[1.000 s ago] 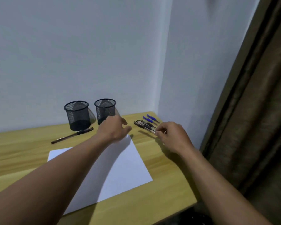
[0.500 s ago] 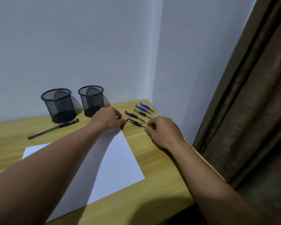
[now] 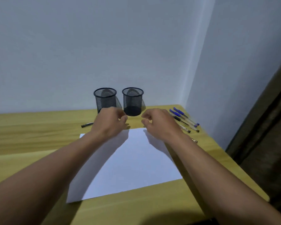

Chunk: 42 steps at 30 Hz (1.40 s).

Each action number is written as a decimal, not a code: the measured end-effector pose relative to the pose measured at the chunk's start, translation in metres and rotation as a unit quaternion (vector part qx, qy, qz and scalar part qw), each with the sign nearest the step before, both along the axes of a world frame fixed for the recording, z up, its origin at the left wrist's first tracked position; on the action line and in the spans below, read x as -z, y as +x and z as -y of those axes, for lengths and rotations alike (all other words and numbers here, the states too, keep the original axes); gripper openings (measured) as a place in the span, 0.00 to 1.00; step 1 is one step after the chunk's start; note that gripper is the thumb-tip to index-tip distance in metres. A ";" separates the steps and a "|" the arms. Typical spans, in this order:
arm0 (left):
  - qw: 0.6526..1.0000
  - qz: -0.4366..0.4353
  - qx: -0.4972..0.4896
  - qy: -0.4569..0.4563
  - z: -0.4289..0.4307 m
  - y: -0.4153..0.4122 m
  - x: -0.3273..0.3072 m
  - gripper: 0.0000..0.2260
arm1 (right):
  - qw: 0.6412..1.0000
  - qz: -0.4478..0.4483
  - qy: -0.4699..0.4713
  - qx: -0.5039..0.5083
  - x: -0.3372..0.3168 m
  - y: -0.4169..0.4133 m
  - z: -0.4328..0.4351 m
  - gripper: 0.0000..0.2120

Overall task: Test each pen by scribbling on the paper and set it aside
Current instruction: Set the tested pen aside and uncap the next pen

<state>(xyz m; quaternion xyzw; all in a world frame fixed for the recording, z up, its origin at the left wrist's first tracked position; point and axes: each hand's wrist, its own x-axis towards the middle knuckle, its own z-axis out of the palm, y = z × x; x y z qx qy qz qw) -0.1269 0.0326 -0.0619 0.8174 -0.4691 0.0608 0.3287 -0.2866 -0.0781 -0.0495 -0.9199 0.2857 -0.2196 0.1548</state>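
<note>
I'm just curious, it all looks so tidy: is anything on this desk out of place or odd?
Only one thing: a dark pen lies alone left of the left hand, before the two mesh cups, apart from the row of pens at the right. The paper looks blank. Nothing spilled or damaged.

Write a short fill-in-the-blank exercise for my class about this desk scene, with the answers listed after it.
1. Two black mesh ___ stand by the wall.
2. The pens with blue caps lie to the ___ of the paper.
3. The paper has ___ scribbles on it.
4. The desk is made of ___.

Answers: cups; right; no; wood
</note>
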 end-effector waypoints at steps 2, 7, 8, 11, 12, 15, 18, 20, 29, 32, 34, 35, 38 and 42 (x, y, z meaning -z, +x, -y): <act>1.000 -0.005 -0.028 -0.003 -0.021 0.020 -0.004 0.07 | 1.000 -0.012 0.002 -0.029 0.004 0.027 -0.007 0.13; 0.996 -0.044 -0.075 0.038 -0.056 0.076 0.005 0.10 | 0.994 -0.070 0.029 -0.075 0.012 0.084 -0.017 0.15; 0.994 -0.054 -0.079 0.046 -0.059 0.084 0.008 0.11 | 0.993 -0.080 0.028 -0.081 0.012 0.092 -0.019 0.14; 0.992 -0.074 -0.077 0.062 -0.065 0.099 0.015 0.11 | 0.991 -0.097 0.022 -0.088 0.016 0.111 -0.021 0.08; 0.993 -0.070 -0.072 0.069 -0.066 0.101 0.017 0.10 | 0.990 -0.105 0.017 -0.090 0.018 0.115 -0.022 0.07; 0.995 -0.046 -0.045 0.074 -0.068 0.101 0.019 0.11 | 0.989 -0.116 0.000 -0.095 0.023 0.121 -0.023 0.07; 0.997 -0.030 -0.030 0.058 -0.070 0.099 0.017 0.15 | 0.987 -0.120 -0.053 -0.092 0.023 0.118 -0.026 0.09; 0.999 -0.009 -0.019 0.044 -0.073 0.097 0.013 0.13 | 0.985 -0.114 -0.099 -0.089 0.021 0.115 -0.030 0.11; 0.992 0.033 -0.035 -0.118 -0.098 0.065 -0.027 0.13 | 0.996 0.010 -0.064 -0.060 -0.009 0.087 -0.058 0.08; 0.978 0.018 -0.056 -0.198 -0.114 0.044 -0.036 0.15 | 0.990 0.119 0.066 -0.034 -0.015 0.072 -0.076 0.03; 0.985 -0.023 -0.039 -0.167 -0.125 0.033 -0.041 0.12 | 0.970 0.179 0.160 -0.026 -0.020 0.062 -0.090 0.01; 0.990 -0.040 -0.022 -0.131 -0.129 0.027 -0.043 0.11 | 0.952 0.212 0.217 -0.033 -0.023 0.058 -0.097 0.01; 0.996 -0.060 0.024 -0.055 -0.139 0.015 -0.039 0.10 | 0.855 0.305 0.413 -0.079 -0.025 0.046 -0.114 0.06; 0.951 -0.278 0.097 -0.092 -0.147 0.004 -0.034 0.10 | 0.778 0.321 0.532 -0.093 -0.021 0.034 -0.131 0.04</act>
